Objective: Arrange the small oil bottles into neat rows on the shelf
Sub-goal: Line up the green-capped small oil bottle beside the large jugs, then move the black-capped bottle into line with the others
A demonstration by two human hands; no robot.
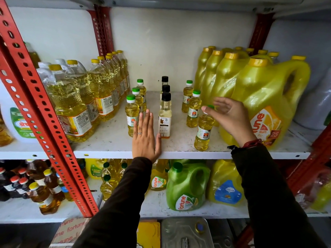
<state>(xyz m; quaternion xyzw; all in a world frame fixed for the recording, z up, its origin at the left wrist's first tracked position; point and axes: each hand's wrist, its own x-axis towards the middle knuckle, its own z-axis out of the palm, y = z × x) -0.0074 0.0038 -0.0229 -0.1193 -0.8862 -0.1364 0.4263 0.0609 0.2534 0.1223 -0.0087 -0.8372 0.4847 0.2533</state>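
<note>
Small oil bottles stand in three rows on the white shelf. The left row has three green-capped yellow bottles, and the middle row has three black-capped pale bottles. On the right is another green-capped row, whose front bottle stands near the shelf edge. My left hand lies flat on the shelf between the left and middle rows, holding nothing. My right hand is curled over the front right bottle's green cap, thumb and fingers around it.
Large clear oil bottles crowd the shelf's left side. Big yellow jugs fill the right side, close behind my right hand. A red perforated upright crosses the left. The lower shelf holds a green jug and other bottles.
</note>
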